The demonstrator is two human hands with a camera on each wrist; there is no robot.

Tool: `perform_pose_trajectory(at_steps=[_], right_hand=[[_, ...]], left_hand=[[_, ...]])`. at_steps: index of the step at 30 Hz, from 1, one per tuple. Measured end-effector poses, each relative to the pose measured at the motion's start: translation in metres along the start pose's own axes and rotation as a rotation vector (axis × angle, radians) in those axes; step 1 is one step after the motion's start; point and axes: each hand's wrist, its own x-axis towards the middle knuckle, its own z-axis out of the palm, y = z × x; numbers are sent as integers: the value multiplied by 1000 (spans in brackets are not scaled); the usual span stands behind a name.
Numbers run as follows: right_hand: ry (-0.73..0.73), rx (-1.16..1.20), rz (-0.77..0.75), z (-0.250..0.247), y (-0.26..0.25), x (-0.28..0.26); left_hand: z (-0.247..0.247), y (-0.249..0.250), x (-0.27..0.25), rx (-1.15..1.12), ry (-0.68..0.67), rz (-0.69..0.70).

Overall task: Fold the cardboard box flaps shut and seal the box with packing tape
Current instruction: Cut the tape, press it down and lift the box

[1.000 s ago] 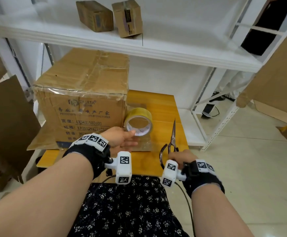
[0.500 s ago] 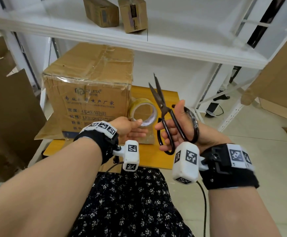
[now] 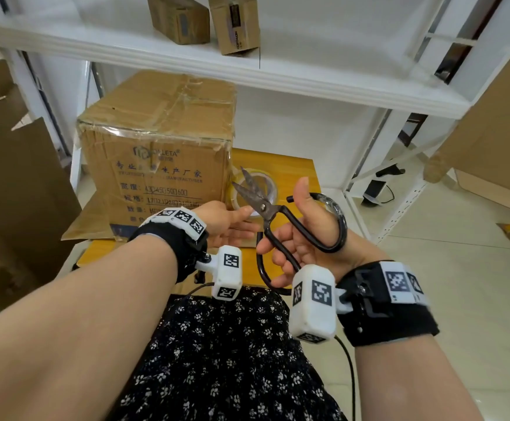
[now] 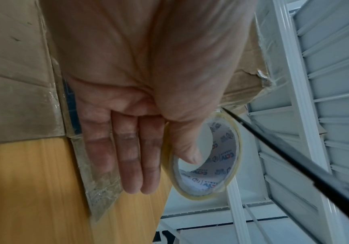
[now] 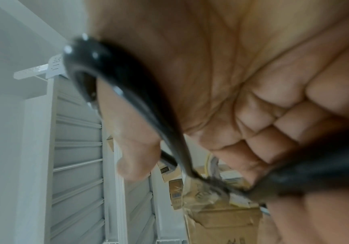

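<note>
Head view is showing the cardboard box (image 3: 156,147) lying closed and taped while the right hand (image 3: 305,235) is gripping open scissors (image 3: 265,208) and the left hand (image 3: 226,220), three fingers straight, is thumb-hooking the tape roll (image 4: 209,158), cutting likely remaining.

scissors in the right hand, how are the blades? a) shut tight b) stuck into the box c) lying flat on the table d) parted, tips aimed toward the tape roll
d: the head view shows the right hand gripping the black loop handles, with the scissors raised and their blades spread in a V in front of the tape roll.
</note>
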Motion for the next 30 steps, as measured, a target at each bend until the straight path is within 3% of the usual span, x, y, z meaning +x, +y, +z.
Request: perform_pose_trajectory(at_steps=[11, 19, 30], right_hand=[[85, 123, -51, 17, -16, 19], [136, 134, -53, 22, -21, 30], [164, 177, -123, 24, -22, 37]], left_hand=[[-1, 1, 4, 204, 110, 86], [-5, 1, 2, 258, 74, 62], [-4, 2, 0, 106, 33, 39]])
